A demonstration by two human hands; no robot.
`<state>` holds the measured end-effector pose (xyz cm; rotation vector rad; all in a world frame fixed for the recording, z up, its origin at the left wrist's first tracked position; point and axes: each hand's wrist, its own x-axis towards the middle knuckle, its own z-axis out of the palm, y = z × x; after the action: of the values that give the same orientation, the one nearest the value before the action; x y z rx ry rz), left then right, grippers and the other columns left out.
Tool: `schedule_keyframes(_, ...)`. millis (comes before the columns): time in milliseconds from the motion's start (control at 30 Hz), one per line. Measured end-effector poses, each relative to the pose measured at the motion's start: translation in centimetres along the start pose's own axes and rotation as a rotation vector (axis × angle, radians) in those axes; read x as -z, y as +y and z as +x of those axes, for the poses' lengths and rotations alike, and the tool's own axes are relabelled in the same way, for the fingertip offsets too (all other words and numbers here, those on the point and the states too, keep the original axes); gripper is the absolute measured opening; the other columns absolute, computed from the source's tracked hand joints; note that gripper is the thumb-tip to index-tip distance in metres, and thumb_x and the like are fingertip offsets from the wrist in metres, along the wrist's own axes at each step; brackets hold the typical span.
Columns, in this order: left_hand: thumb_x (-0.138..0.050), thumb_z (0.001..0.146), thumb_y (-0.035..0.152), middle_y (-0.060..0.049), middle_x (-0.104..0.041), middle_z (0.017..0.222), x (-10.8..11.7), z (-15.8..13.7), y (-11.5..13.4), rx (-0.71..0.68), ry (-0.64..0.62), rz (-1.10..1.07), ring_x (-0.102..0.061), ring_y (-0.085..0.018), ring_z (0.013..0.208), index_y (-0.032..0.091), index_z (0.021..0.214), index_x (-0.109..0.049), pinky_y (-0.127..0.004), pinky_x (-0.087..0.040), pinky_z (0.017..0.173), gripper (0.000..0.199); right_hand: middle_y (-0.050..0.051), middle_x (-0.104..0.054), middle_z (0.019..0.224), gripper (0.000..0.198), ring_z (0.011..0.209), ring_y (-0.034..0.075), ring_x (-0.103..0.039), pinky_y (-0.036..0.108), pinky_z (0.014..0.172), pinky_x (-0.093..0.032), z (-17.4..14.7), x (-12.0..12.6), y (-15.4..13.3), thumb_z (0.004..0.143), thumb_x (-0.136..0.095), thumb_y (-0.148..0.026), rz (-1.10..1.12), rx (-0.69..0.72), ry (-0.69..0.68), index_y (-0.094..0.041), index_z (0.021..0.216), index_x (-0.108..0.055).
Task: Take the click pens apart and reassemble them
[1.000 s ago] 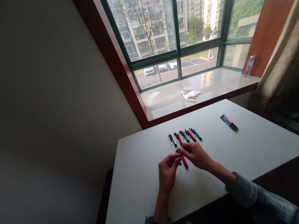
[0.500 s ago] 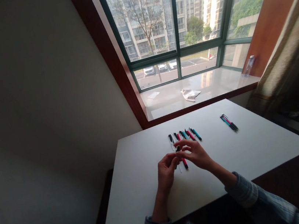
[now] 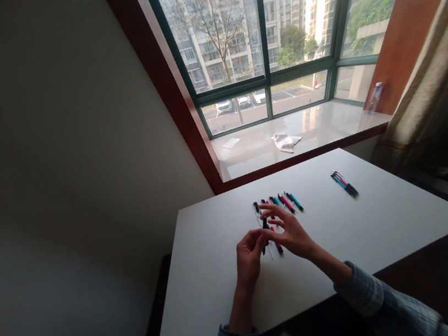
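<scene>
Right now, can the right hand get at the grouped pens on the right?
Probably yes: nothing visible stands between the right hand and the grouped pens. It is, however, close beside the left hand, which seems to pinch a dark pen part.

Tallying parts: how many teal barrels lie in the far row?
2 visible: one teal barrel at the right end, another left of the adjacent pink barrel; the right hand may hide more.
</scene>
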<state>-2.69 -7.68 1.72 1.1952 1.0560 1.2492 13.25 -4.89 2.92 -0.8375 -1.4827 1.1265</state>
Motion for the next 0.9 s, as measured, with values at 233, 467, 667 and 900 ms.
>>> schedule_keyframes(233,-0.078,0.085,0.044,-0.009,-0.078,0.093,0.09,0.02,-0.02,-0.018,0.002,0.008,-0.071,-0.022,0.084,0.017,0.100,-0.078,-0.036,-0.055,0.083,0.031,0.008,-0.070,0.125,0.054,0.125,0.026,-0.063,0.054,0.112,-0.047,-0.01,0.09,0.22,0.086,-0.073,-0.026,0.049,-0.013,-0.021,-0.029,0.138,-0.059)
schedule_keyframes(467,-0.079,0.083,0.046,-0.011,-0.079,0.100,0.12,0.08,-0.29,-0.001,0.006,-0.001,-0.072,-0.025,0.091,0.016,0.100,-0.077,-0.038,-0.055,0.087,0.034,0.008,-0.069,0.125,0.055,0.125,0.027,-0.063,0.056,0.110,-0.047,0.07,0.02,0.10,0.086,-0.068,-0.023,0.038,-0.002,-0.019,-0.029,0.139,-0.057)
schedule_keyframes(667,-0.079,0.084,0.043,-0.011,-0.079,0.100,0.18,0.11,-0.32,-0.002,-0.001,-0.014,-0.073,-0.024,0.088,0.017,0.101,-0.078,-0.038,-0.055,0.087,0.031,0.008,-0.070,0.121,0.054,0.122,0.025,-0.065,0.054,0.108,-0.049,0.11,-0.06,0.22,0.087,-0.065,-0.021,0.077,-0.010,-0.026,-0.029,0.139,-0.056)
schedule_keyframes(900,-0.077,0.086,0.041,-0.010,-0.079,0.099,0.26,0.16,-0.39,-0.018,-0.009,-0.021,-0.073,-0.024,0.090,0.017,0.103,-0.077,-0.038,-0.054,0.089,0.029,0.005,-0.074,0.103,0.040,0.106,0.024,-0.071,0.052,0.107,-0.052,0.34,-0.08,0.03,0.088,-0.072,-0.028,0.070,-0.017,0.026,-0.025,0.127,-0.064)
